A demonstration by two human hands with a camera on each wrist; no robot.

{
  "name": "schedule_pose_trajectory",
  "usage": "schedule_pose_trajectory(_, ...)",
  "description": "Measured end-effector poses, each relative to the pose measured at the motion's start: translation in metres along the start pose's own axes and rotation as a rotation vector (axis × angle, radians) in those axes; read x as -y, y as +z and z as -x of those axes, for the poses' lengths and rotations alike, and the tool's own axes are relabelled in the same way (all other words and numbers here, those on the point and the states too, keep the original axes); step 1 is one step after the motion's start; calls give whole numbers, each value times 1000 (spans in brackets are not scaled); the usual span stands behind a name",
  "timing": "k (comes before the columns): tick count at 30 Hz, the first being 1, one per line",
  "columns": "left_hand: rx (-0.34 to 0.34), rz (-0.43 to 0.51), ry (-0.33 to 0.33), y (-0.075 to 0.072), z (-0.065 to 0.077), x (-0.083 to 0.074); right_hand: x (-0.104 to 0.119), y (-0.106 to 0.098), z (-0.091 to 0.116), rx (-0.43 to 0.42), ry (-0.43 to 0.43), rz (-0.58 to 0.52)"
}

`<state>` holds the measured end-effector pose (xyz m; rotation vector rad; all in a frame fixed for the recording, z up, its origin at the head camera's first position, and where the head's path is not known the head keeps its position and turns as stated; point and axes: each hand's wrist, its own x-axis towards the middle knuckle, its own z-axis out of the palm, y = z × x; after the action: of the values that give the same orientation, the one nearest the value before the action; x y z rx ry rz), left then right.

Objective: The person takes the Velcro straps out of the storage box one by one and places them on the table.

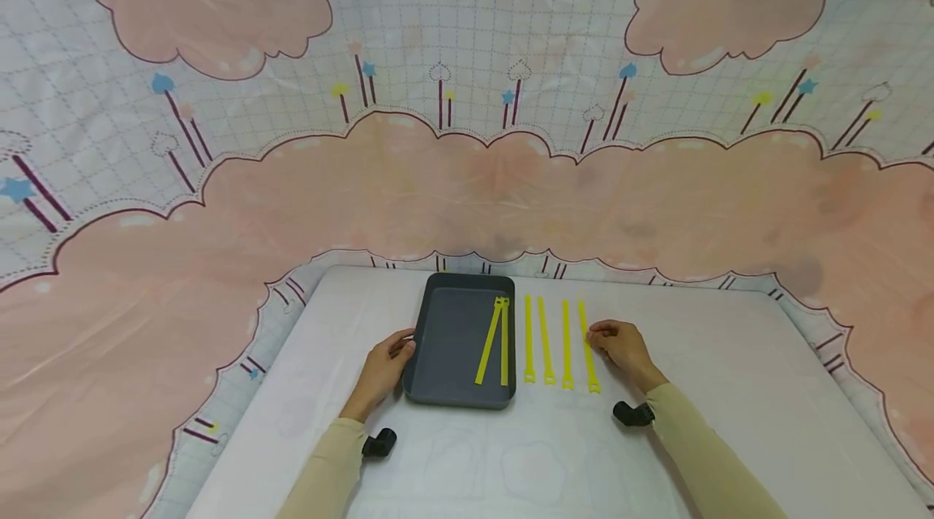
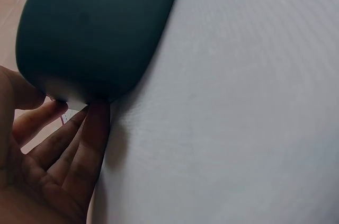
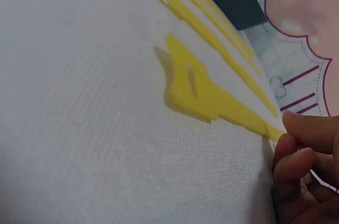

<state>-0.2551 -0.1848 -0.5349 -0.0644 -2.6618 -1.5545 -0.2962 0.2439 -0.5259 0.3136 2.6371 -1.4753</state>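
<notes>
- Left hand (image 1: 381,366): it is at the left side of the dark grey tray (image 1: 445,353). Its fingers are nearly straight and a little apart, and the tips touch the tray's outer wall. The arm comes from the near left, slanting forward and to the right.
- Tray: it lies on the white worktop (image 1: 467,462), with its long axis going away from the person.
- Two yellow straps (image 1: 505,353): they lie in the tray's right half, with slotted heads together at the far end; the left one slants.
- Three yellow strips (image 1: 546,345): just right of the tray, roughly lengthwise with it, slotted heads toward the person.
- Rightmost strap (image 1: 590,361): farthest right of the tray, slotted head also near, plain end pointing away and slightly left.
- Right hand (image 1: 626,350): well right of the tray; thumb and index finger pinch this strap, other fingers curled. The arm slants forward and to the left.
</notes>
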Motion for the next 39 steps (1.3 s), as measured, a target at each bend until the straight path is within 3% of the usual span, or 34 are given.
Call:
schedule_pose_trajectory(16,-1,1,-2,-2,0,-3,-1,-3,9,13,-56,-89)
schedule_pose_trajectory(25,4,-2,-12,-3,1,-4,24,-4,23,23,-152,-140)
schedule_pose_trajectory(39,-7,-3,-8,-2,3,-5,52,11,42,57,-245,-166)
